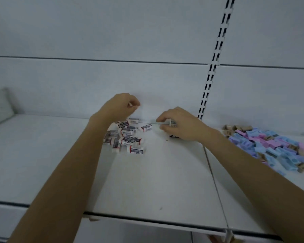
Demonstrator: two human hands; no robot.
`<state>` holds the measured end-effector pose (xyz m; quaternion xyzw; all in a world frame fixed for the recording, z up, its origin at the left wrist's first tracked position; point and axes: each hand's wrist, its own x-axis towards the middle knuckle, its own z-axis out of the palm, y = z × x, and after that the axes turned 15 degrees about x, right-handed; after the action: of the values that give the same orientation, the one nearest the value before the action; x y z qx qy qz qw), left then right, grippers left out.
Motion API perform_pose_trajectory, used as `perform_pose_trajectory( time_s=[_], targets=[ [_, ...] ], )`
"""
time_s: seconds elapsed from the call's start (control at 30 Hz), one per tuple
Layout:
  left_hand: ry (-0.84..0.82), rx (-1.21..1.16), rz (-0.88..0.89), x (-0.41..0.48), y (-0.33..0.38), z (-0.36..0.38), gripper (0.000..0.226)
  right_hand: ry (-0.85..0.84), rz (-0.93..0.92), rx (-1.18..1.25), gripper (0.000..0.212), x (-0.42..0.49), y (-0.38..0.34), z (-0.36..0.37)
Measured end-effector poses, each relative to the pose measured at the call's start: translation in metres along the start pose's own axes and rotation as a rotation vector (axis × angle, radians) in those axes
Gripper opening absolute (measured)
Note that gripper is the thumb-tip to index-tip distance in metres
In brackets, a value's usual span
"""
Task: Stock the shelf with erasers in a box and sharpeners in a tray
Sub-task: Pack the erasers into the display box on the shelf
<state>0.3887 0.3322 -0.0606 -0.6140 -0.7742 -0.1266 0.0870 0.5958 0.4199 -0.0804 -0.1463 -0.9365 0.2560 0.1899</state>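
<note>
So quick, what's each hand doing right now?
Left hand: fingers curled round a small white block, likely an eraser.
Right hand: gripping white, dark-labelled rectangular erasers.

One view only: head-worn, wide-angle. It faces forward and slightly down onto the white shelf [165, 172] at close range, from just outside the shelf's front edge. The left forearm [65, 172] and right forearm [253, 172] enter from the bottom corners and converge mid-frame. The back panel [95, 32] fills the upper half. The slotted upright [216, 50] slants down right of centre.
</note>
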Motion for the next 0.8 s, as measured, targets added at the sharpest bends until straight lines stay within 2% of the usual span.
perform_pose_trajectory(
  time_s=[0.23, 0.37, 0.43, 0.53, 0.6, 0.7, 0.8],
  targets=[
    [-0.200, 0.080, -0.108, -0.023, -0.022, 0.019, 0.028, -0.185, 0.010, -0.246, 0.036, 0.042, -0.013, 0.037],
    [-0.242, 0.127, -0.122, -0.023, -0.020, 0.020, 0.037, -0.183, 0.017, -0.262, 0.036, 0.046, -0.013, 0.042],
    [-0.245, 0.135, -0.125, -0.023, -0.021, 0.019, 0.033, -0.179, 0.003, -0.246, 0.038, 0.042, -0.014, 0.039],
    [-0.232, 0.148, -0.096, -0.025, -0.019, 0.016, 0.010, -0.074, -0.037, -0.074, 0.040, 0.032, -0.015, 0.023],
    [-0.152, 0.088, -0.092, -0.026, -0.017, 0.012, 0.017, 0.046, -0.054, 0.052, 0.037, 0.024, -0.010, 0.008],
    [0.052, -0.036, -0.061, -0.021, 0.000, 0.009, 0.026, 0.229, 0.004, 0.156, 0.023, 0.009, 0.002, -0.017],
    [0.093, -0.107, 0.068, -0.008, 0.037, 0.012, 0.025, 0.329, 0.061, 0.175, 0.012, -0.010, 0.022, -0.034]
  ],
)
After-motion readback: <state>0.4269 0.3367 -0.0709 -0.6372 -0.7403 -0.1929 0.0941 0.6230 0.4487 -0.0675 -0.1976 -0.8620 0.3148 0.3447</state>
